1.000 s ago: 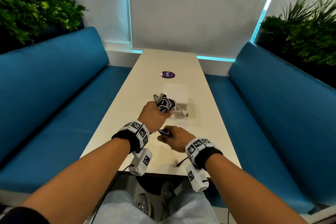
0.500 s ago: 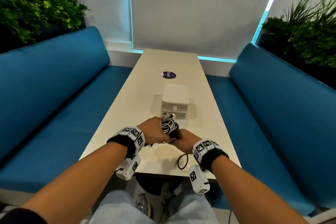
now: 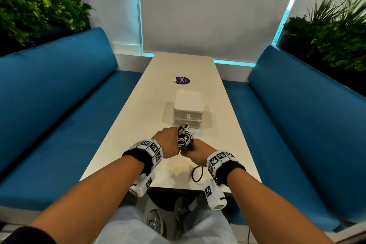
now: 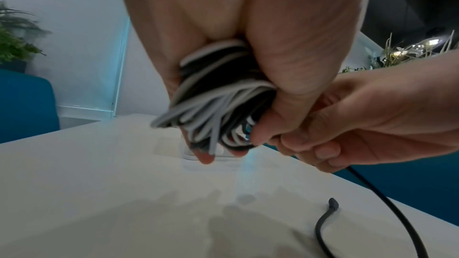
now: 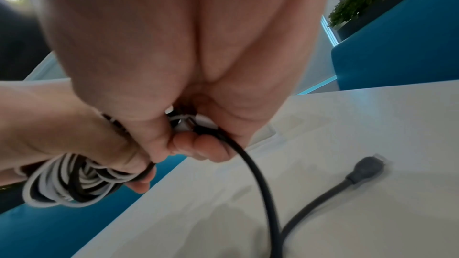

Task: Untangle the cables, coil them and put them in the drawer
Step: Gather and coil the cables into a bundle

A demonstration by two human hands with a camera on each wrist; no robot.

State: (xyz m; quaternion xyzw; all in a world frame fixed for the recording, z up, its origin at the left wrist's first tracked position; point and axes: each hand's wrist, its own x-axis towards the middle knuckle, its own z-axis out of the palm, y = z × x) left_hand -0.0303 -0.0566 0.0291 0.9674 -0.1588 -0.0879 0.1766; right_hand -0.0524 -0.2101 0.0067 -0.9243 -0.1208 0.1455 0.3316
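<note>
A bundle of black and white cables is gripped in my left hand just above the table's near end. My right hand meets it from the right and pinches a loose black cable that leaves the bundle. That cable loops on the table and ends in a grey plug. A small white drawer box stands just beyond the hands, both drawers shut.
The long white table runs away from me between two blue benches. A purple round sticker lies beyond the box. Plants stand behind both benches. My knees and shoes are below the table's near edge.
My left hand has pulled the bundle back from the drawer box toward me. The open bottom drawer is now shut. My right hand has joined the bundle, and the black cable's loop has appeared on the table.
</note>
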